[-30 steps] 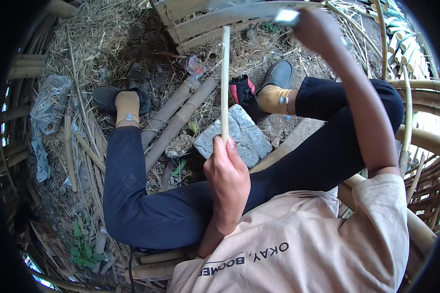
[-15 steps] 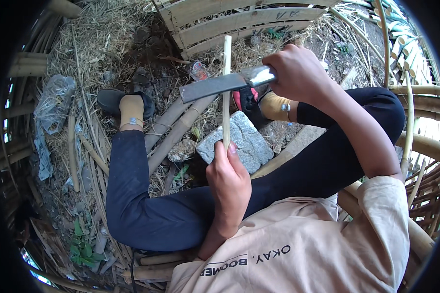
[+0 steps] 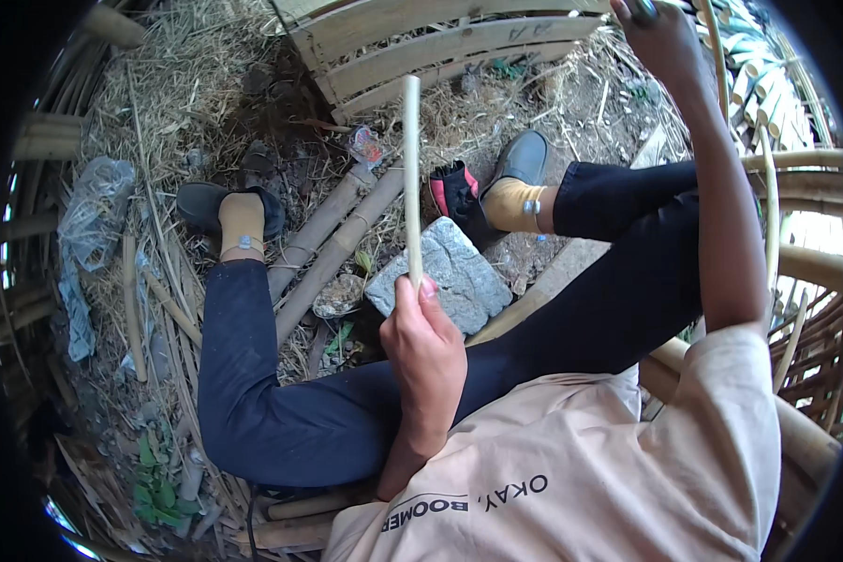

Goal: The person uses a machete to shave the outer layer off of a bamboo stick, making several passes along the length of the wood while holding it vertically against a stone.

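Observation:
My left hand (image 3: 424,351) is closed round the lower end of a pale, peeled wooden stick (image 3: 412,169). The stick stands nearly upright in front of me, its top tip free. A grey block of stone (image 3: 450,281) lies on the ground just beyond that hand. At the upper right, my right hand (image 3: 665,51) is raised high and closed round a broad-bladed knife (image 3: 643,11). Only a small metal part of it shows beside the fingers; the blade is out of view. The right hand is well apart from the stick.
Two bamboo poles (image 3: 337,244) lie beside the stone. A slatted wooden crate (image 3: 440,47) stands at the far side. Cut bamboo pieces (image 3: 768,94) are piled at the far right. A clear plastic bag (image 3: 98,211) lies on the straw at left. Bamboo rails (image 3: 815,267) run close by my right arm.
My right hand has swung up and to the right with the knife, away from the stick. The blade has left the view. My left hand still holds the stick, almost unmoved.

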The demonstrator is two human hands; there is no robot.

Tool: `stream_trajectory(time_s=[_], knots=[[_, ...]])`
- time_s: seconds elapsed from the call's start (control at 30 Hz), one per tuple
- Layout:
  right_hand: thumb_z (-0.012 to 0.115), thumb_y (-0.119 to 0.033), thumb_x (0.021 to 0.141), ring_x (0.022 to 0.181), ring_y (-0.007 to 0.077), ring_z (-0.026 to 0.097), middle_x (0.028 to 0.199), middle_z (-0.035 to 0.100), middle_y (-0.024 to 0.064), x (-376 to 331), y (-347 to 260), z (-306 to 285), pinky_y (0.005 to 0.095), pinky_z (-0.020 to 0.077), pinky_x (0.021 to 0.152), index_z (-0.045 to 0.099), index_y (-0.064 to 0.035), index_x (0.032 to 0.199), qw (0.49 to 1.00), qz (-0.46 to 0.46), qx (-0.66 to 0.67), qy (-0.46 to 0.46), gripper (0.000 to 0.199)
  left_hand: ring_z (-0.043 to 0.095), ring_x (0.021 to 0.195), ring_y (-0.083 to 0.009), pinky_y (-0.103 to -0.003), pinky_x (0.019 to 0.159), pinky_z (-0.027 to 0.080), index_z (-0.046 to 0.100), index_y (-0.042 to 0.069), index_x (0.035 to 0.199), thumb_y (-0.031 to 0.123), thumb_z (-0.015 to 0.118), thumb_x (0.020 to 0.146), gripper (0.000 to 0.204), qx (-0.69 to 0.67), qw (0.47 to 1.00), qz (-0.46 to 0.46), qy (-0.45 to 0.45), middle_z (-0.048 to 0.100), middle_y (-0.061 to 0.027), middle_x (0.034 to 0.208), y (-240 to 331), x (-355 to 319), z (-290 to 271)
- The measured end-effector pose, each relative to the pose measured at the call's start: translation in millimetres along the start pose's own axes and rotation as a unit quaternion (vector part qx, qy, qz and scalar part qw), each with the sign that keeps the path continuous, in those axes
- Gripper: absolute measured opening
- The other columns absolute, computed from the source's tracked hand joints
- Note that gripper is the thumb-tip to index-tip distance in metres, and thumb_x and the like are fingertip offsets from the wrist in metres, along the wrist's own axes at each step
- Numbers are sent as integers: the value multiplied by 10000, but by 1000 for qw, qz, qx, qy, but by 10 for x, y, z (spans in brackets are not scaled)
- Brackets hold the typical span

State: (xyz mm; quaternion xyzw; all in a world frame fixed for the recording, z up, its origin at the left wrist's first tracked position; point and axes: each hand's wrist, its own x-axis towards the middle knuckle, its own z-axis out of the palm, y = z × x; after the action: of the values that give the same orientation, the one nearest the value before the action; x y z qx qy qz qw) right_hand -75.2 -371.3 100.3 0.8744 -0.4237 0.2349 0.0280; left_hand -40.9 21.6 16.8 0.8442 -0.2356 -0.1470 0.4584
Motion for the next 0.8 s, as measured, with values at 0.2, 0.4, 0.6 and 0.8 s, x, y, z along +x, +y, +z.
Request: stream_trajectory(time_s=[0.2, 0.4, 0.6, 0.8], knots=[[735, -155, 750, 673, 336, 696, 725, 696, 150, -740, -855, -233, 416, 572, 640, 742, -90, 856, 964, -231, 46, -125, 125, 624, 600, -371, -457, 556, 425, 563, -7, 938, 125, 462, 1017, 184, 11, 1000, -11, -2, 588, -191, 661, -88, 47, 1], [731, -152, 717, 617, 328, 657, 641, 640, 123, -1066, -1005, -91, 437, 525, 590, 643, -33, 743, 890, -295, 108, -329, 150, 458, 488, -129, -321, 481, 359, 583, 11, 981, 176, 461, 1045, 215, -101, 992, -59, -45, 470, -23, 599, -135, 76, 33], [727, -194, 776, 623, 315, 663, 621, 620, 120, -1070, -1025, -188, 445, 507, 566, 597, -63, 895, 858, -392, 154, -294, 219, 387, 567, -11, -193, 481, 314, 559, 22, 1012, 294, 456, 1076, 298, -299, 922, -172, -179, 423, 54, 675, -200, 186, -132], [740, -225, 785, 623, 295, 662, 686, 646, 70, -1044, -1024, -423, 414, 500, 553, 583, -102, 922, 881, -365, 109, -282, 242, 489, 641, -82, -258, 594, 479, 478, 39, 867, 372, 402, 1084, 405, -216, 947, -105, -214, 469, -1, 734, -118, 429, -369]])
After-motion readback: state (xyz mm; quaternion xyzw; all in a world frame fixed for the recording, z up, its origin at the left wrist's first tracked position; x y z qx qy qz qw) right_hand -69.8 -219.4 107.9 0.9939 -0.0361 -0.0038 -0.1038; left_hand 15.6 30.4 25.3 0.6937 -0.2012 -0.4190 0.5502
